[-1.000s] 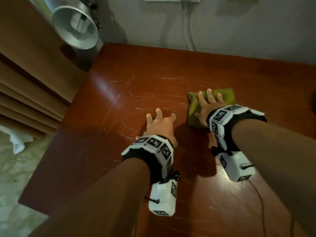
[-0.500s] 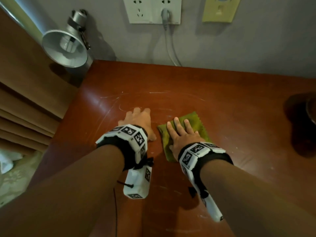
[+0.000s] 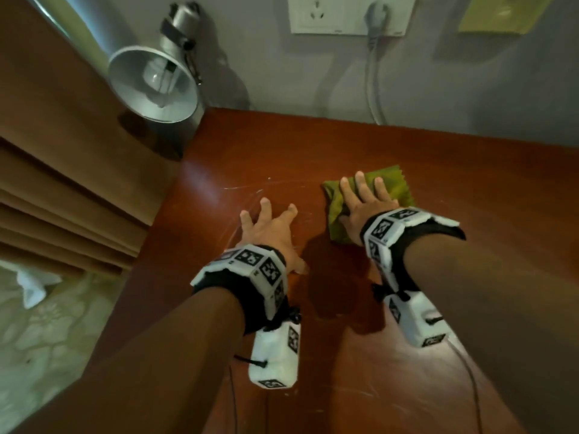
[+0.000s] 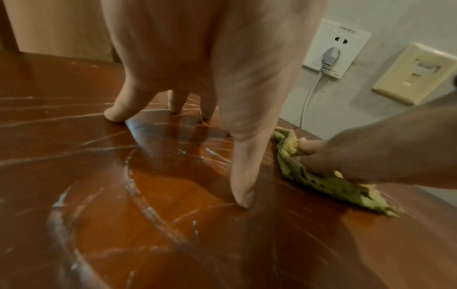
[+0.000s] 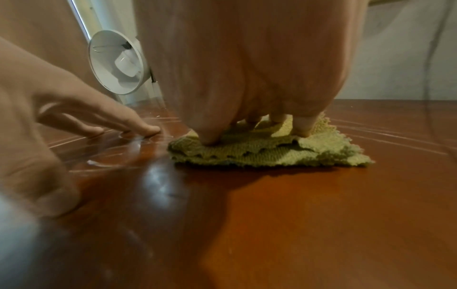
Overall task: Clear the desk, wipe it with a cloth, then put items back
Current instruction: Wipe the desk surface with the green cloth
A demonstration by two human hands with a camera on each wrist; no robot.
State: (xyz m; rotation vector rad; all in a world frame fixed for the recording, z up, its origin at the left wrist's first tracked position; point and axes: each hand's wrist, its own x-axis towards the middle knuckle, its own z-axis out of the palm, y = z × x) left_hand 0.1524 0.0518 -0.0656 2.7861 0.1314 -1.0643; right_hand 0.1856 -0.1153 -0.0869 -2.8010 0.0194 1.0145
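Olive-green cloth on a glossy reddish-brown desk streaked whitish, perhaps with dust. Silver lamp shade, white socket plate, cream switch plate, white wristbands with black square markers.

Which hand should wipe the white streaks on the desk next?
Likely right: the right hand presses on the green cloth, just beside the streaks, while the left hand rests bare on the desk.

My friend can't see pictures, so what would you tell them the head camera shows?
A right hand presses a green cloth flat on a reddish-brown desk, while the left hand rests spread beside it on pale streaks. A silver lamp is at the back left, and a grey plug sits in a white wall socket.
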